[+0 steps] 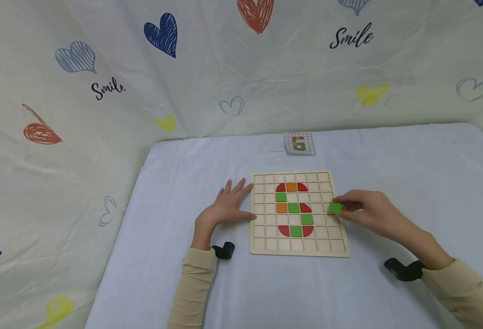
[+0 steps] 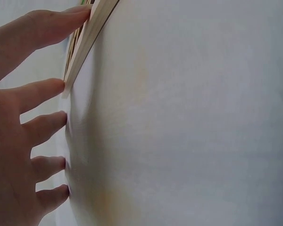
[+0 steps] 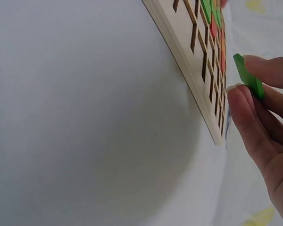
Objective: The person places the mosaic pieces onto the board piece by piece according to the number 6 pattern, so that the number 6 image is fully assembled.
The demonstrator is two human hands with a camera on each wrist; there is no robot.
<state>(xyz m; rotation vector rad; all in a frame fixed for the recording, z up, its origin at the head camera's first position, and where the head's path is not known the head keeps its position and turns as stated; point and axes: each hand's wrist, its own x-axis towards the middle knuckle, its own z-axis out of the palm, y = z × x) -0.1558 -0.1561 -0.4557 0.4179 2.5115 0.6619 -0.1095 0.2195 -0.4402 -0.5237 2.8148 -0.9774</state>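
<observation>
A wooden grid board (image 1: pixel 262 246) lies flat on the table, with several red, orange and green tiles set in its squares in an S-like shape. My left hand (image 1: pixel 223 205) is spread at the board's left side, the thumb and index fingertip touching its edge; the other fingers rest on the cloth in the left wrist view. Over the board's right edge, my right hand (image 1: pixel 371 210) pinches a green square tile (image 1: pixel 335 208) between thumb and fingers. In the right wrist view that green tile (image 3: pixel 248 76) is tilted and held apart from the board (image 3: pixel 188 70).
Behind the board lies a small card (image 1: pixel 300 152) printed with a grid and a coloured figure. A white cloth (image 1: pixel 175 183) covers the table. A curtain with hearts and words (image 1: pixel 200 68) hangs behind and to the left. Each wrist wears a black camera (image 1: pixel 402 269).
</observation>
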